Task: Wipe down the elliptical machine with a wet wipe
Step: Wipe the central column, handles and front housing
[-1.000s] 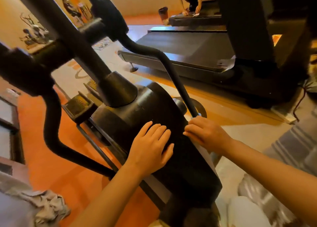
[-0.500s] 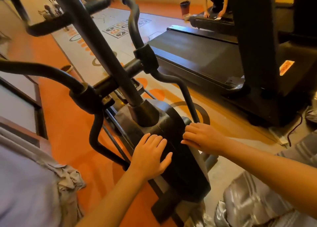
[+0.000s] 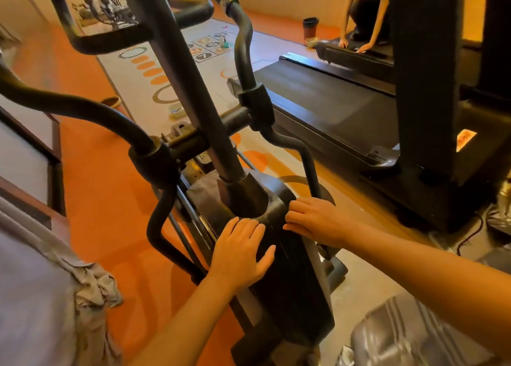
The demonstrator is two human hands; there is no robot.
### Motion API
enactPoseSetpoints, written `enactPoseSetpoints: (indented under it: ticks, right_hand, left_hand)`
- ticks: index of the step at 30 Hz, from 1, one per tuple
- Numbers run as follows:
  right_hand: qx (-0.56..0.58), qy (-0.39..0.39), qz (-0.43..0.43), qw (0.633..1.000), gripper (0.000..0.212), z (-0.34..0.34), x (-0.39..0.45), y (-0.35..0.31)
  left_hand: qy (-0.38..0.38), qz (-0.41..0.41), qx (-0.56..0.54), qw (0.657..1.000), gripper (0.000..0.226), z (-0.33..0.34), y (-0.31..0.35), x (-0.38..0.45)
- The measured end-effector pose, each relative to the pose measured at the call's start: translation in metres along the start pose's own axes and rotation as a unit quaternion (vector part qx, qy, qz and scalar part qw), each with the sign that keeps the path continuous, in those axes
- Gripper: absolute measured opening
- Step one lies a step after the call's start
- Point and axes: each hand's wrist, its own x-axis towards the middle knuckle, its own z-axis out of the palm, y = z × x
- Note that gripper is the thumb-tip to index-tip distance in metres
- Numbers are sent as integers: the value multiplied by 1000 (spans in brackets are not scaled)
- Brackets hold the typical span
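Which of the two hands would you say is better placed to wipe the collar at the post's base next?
Probably the right hand: its fingertips lie nearest the collar; the left hand rests flat lower down.

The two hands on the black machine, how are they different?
The left hand lies flat with straight fingers on top of the black housing; the right hand has bent fingers at the housing's right edge. The left sits nearer the camera, the right farther up. Both touch the housing; no wipe shows.

ahead: center post blocks | sides: swing arms crowd | housing top: seemingly open
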Motion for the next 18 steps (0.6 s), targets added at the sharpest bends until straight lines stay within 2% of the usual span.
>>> enactPoseSetpoints:
  ticks: [5, 9, 11, 18]
  right_hand:
    - [-7, -14, 0, 1000, 21, 6, 23, 7]
    - [4, -44, 4, 999, 14, 28, 35, 19]
    - [-11, -61, 2, 998, 17, 35, 42, 31]
    - [4, -81, -6, 997, 16, 48, 55, 76]
  left_hand:
    - [-18, -16, -16, 1000, 45, 16, -22, 7]
    - [-74, -37, -2, 997, 55, 28, -32, 13]
    - [-91, -42, 9, 995, 57, 31, -34, 18]
    - [-110, -79, 28, 990, 58, 44, -34, 37]
